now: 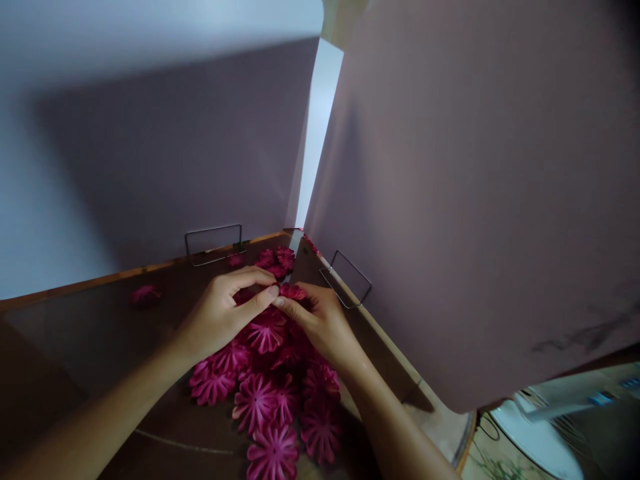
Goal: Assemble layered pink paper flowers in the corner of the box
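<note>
Both of my hands meet above a heap of magenta artificial flower petals (256, 400) on a dark tabletop. Thumb and fingers of my left hand (233, 303) are pinched together at a magenta flower piece (293, 291). From the other side, my right hand (320, 320) grips the same piece, its thumb touching the left thumb. Part of the piece is hidden behind the fingers. Beyond the hands lies a small cluster of petals (275, 260). A single petal piece (145, 295) rests apart at the left.
Two pale upright panels, a left panel (190, 147) and a right panel (475, 200), stand behind the table (180, 447). A left wire frame (214, 228) and a right wire frame (371, 287) stand at their bases. A white curved object (535, 440) is at lower right.
</note>
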A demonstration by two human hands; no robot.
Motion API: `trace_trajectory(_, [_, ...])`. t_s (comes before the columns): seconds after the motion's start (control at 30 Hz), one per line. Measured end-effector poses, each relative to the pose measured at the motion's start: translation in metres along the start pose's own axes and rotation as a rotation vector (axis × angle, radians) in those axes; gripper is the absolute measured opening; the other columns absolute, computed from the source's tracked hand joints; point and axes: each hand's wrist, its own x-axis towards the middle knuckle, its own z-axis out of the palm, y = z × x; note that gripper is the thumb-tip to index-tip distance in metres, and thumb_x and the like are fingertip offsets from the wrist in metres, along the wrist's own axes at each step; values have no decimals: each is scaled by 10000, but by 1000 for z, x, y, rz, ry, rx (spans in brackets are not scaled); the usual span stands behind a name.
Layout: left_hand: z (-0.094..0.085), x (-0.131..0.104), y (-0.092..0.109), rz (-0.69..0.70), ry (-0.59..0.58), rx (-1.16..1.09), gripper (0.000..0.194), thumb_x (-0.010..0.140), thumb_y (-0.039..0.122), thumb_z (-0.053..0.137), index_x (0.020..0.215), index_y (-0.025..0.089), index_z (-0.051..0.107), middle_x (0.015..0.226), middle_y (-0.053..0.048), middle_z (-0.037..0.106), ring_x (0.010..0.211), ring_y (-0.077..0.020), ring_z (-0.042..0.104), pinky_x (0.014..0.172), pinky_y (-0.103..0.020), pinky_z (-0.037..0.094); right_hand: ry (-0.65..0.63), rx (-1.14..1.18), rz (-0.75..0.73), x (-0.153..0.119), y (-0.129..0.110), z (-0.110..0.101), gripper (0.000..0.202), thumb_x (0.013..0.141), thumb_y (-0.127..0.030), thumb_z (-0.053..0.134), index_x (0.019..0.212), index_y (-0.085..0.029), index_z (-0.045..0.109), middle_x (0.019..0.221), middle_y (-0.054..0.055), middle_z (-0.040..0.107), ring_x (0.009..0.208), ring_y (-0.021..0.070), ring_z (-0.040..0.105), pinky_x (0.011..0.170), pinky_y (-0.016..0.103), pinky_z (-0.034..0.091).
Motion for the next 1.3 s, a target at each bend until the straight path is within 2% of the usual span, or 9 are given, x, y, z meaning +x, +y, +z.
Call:
trace_trajectory(0.23, [-3, 0, -9, -140, 185, 47, 228, 856, 413, 667, 951, 217, 732, 978, -24, 741, 918, -189, 675, 846, -290, 520, -125, 428, 118, 3, 1, 3, 311, 831, -357, 699, 1115, -231, 686, 1006, 35, 708, 904, 197, 649, 895, 369, 479])
trace_trajectory(0.4, [-2, 0, -9, -192, 142, 42, 270, 856, 453, 659, 973, 219, 724, 979, -25, 743, 904, -197, 677, 853, -313, 518, -69, 522, 195, 4, 4, 6, 283, 833, -385, 682, 1067, -229, 720, 946, 47, 716, 840, 196, 646, 859, 386, 489])
trace_trajectory(0.57, [1, -1, -6, -153, 60, 31, 242, 898, 421, 611, 976, 209, 698, 956, -20, 730, 864, -175, 673, 762, -272, 522, -41, 533, 208, 5, 9, 7, 266, 826, -402, 681, 1012, -222, 743, 945, 51, 719, 881, 209, 648, 892, 408, 480])
trace_trajectory(0.67, [2, -1, -8, -102, 100, 41, 195, 893, 359, 626, 1017, 210, 646, 940, -9, 700, 849, -157, 661, 751, -263, 515, -19, 501, 233, 5, 10, 7, 268, 815, -421, 690, 970, -210, 747, 890, 45, 711, 814, 190, 633, 817, 373, 484])
trace_trajectory(0.77, [3, -1, -5, 45, 178, 148, 154, 867, 245, 648, 1007, 195, 607, 976, -20, 658, 906, -158, 639, 816, -279, 499, 8, 464, 252, 5, 8, 7, 254, 795, -431, 711, 875, -191, 738, 830, 39, 691, 739, 163, 596, 715, 321, 457])
trace_trajectory(0.83, [2, 0, -1, 166, 175, 241, 62, 872, 176, 618, 933, 182, 626, 980, -34, 641, 977, -167, 618, 882, -291, 475, 25, 454, 257, 5, 6, 8, 252, 779, -432, 729, 826, -184, 723, 786, 26, 670, 692, 143, 566, 677, 299, 433])
trace_trajectory(0.9, [1, 0, 4, 245, 144, 286, 86, 892, 137, 574, 890, 178, 649, 961, -38, 649, 1000, -165, 607, 916, -292, 458, 55, 455, 266, 5, 4, 8, 248, 762, -421, 750, 779, -178, 701, 726, 4, 637, 644, 120, 532, 651, 278, 409])
trace_trajectory(1.1, [1, -2, 4, 216, 84, 244, 121, 910, 237, 618, 1010, 193, 672, 998, -27, 697, 966, -154, 638, 914, -286, 468, 139, 462, 243, 5, 1, 7, 261, 708, -380, 798, 707, -167, 648, 684, -20, 609, 621, 101, 506, 632, 245, 388])
trace_trajectory(1.3, [0, 0, -4, 209, 28, 207, 148, 855, 294, 707, 982, 219, 696, 997, -19, 699, 965, -166, 642, 877, -290, 485, 92, 529, 214, 5, 2, 7, 279, 679, -399, 822, 726, -168, 671, 689, -20, 604, 627, 103, 506, 653, 249, 400])
